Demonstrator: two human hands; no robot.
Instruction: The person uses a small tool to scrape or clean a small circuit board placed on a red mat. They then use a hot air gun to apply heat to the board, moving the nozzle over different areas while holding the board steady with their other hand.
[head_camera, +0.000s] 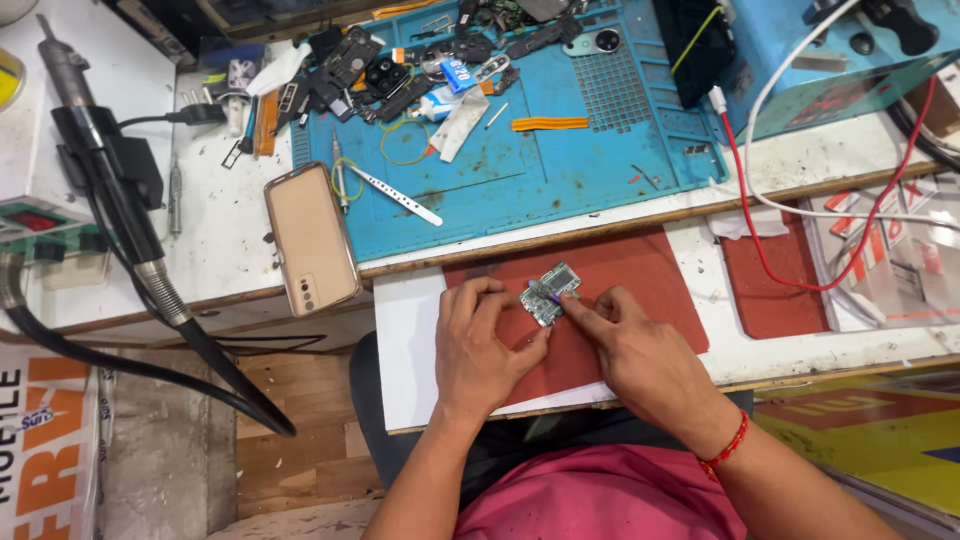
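Head view, circuit board (549, 291) between both hands, phone (311, 238), tweezers (398, 194) nearby

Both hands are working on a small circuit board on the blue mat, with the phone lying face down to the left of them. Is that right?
Not quite. In the head view both hands (left hand, right hand) hold the small circuit board over the red mat, not the blue mat. The phone does lie face down to the left.

Circuit board (549, 293) between hands, on mat (640, 270)
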